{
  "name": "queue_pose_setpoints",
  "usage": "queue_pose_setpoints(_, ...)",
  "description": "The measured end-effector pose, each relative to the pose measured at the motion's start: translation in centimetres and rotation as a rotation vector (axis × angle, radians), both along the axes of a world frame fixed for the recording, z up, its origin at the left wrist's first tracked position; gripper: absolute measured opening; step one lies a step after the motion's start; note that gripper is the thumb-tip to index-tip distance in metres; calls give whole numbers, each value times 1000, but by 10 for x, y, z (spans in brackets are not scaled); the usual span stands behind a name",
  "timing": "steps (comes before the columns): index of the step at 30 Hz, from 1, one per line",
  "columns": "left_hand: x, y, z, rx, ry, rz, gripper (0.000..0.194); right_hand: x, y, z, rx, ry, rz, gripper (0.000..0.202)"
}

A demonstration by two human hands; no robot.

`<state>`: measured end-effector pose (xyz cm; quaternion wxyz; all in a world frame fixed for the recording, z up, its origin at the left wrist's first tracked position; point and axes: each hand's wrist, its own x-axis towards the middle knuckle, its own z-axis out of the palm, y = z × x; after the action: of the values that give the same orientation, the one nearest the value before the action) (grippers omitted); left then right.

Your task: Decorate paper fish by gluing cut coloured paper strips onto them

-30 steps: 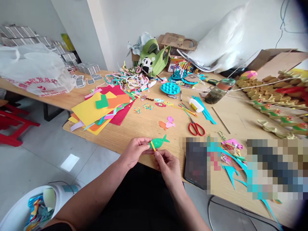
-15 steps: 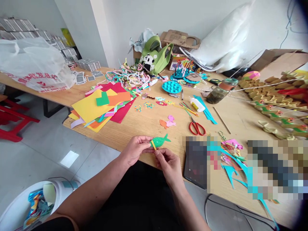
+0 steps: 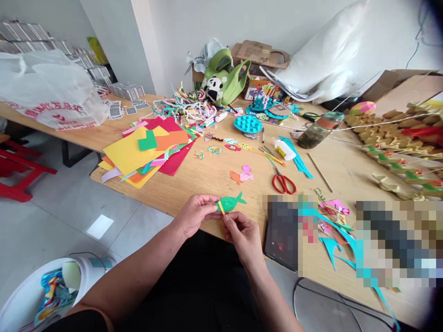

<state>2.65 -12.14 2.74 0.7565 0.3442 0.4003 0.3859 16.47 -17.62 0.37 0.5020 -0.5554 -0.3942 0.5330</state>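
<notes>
Yellow paper (image 3: 128, 157) lies at ten o'clock from where our left hand (image 3: 194, 214) pinches the green fish (image 3: 229, 203) by one end. Our right hand (image 3: 244, 232), at five o'clock, pinches a yellow strip (image 3: 221, 208) crossing the fish; scissors (image 3: 278, 174) lie at two.

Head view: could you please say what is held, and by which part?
Left hand: green fish, by its head end. Right hand: yellow strip, by its lower end.

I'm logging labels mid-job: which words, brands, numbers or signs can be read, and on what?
White plastic bag: red characters, probably "批发总汇"; the rest too creased or blurred.
White bottle: yellow label, too small to read.
Cardboard box: print too small to read.
Green fish: no text visible.
</notes>
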Motion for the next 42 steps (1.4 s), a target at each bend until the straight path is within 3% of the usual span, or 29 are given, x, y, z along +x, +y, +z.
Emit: queue_pose_setpoints(42,5,-4,-2,-7,0,23,25,2,-2,-4,14,-57,-3,33)
